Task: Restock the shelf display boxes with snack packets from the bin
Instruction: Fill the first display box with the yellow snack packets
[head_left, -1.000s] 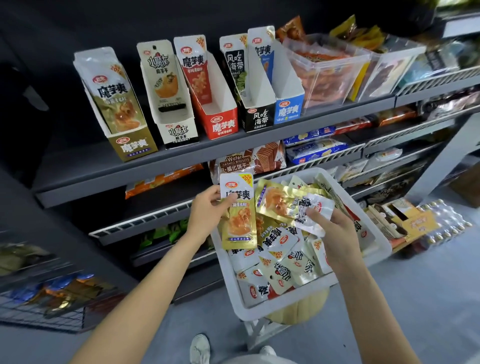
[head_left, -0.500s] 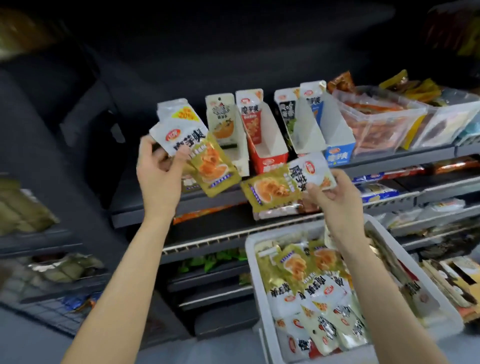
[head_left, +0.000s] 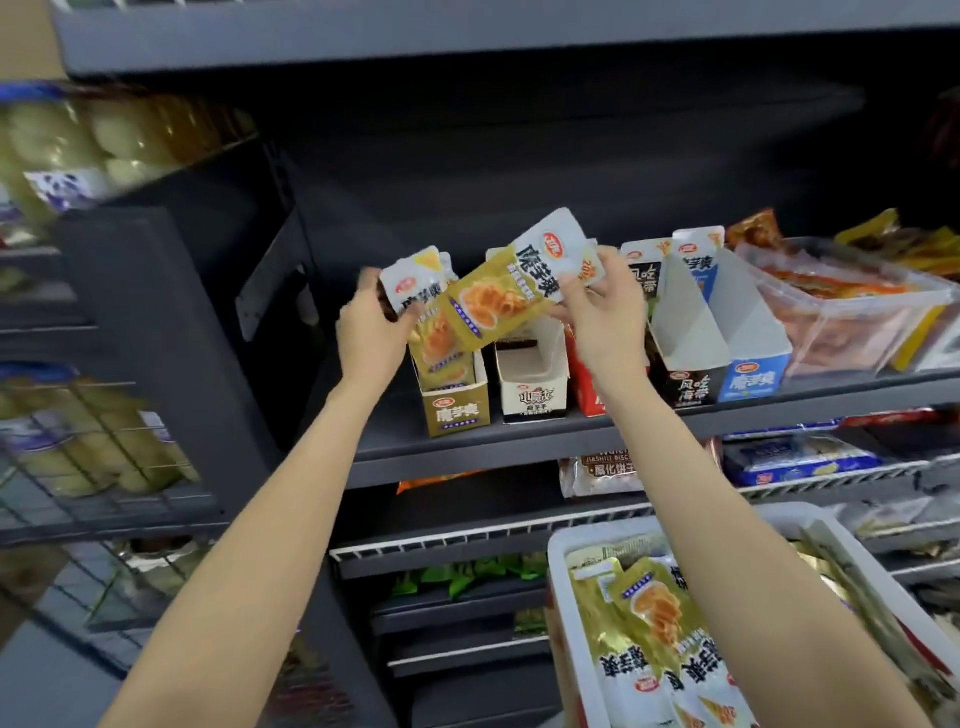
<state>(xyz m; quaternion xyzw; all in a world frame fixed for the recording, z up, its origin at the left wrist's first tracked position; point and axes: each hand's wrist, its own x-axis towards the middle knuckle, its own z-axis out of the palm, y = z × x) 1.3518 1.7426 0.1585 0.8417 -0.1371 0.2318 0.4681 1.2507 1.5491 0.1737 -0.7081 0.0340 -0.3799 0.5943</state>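
we hold our left hand curled round a gold-and-white snack packet, fingers and thumb clamped on its upper part as it stands in the gold display box, with more gold packets below it in the same box. our right hand pinches a second gold snack packet by its white top end; that packet is tilted, its gold end pointing to about 8 o'clock and overlapping the packet in our left hand. the two hands are near each other but not touching.

at 3 o'clock of the gold box, just beside it on the dark shelf, stands a white display box, then a red display box mostly hidden behind our right wrist, a black display box and a blue display box. further toward 3 o'clock are clear plastic tubs with orange and yellow packets inside.

at 5 o'clock of our hands, low in the view, the white bin holds a heap of the same gold-and-white packets; our right forearm crosses above it. below the shelf, wire racks carry biscuit packs and green packets. at 9 o'clock, blurred wire baskets hold pale goods we cannot make out.
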